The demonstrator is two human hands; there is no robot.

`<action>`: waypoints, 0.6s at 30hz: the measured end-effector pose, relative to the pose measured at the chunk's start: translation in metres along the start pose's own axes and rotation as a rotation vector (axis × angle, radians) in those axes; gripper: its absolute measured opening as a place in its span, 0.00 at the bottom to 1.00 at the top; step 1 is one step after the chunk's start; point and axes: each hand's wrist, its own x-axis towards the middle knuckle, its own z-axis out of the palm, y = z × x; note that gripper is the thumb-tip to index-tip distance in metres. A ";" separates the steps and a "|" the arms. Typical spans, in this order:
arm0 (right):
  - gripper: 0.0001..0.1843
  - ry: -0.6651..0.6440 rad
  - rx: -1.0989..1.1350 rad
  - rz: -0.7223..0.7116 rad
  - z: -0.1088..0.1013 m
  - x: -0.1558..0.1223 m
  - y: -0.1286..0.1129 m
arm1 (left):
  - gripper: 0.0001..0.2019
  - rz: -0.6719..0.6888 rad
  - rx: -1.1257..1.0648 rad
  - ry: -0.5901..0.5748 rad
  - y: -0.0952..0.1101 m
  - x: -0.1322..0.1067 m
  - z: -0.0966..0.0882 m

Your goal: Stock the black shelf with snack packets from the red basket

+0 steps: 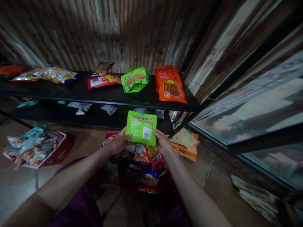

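Between my two hands is a bright green snack bag, its printed back with a barcode facing up. My left hand pinches its left edge, thumb on top. At the lower right edge my right hand grips it as well. Below the bag stands a red basket filled with several snack packets, among them a red packet and a blue-and-yellow one. On the shelf ahead, a similar green bag leans between a red packet and a stack of orange bags.
The black shelf spans the front, with chip bags at left and small packets on its lower board. Another full red basket sits on the floor at left. Orange packs lie by the shelf's right leg, near a glass pane.
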 end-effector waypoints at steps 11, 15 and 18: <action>0.16 -0.252 0.002 0.005 0.004 -0.018 -0.012 | 0.27 0.036 0.048 0.046 0.008 -0.002 0.000; 0.24 -0.426 -0.062 0.064 0.008 -0.032 -0.015 | 0.28 0.069 0.036 0.040 0.012 0.002 -0.003; 0.26 -0.487 -0.079 0.060 0.012 -0.038 -0.014 | 0.29 0.065 0.043 0.055 0.016 0.003 -0.001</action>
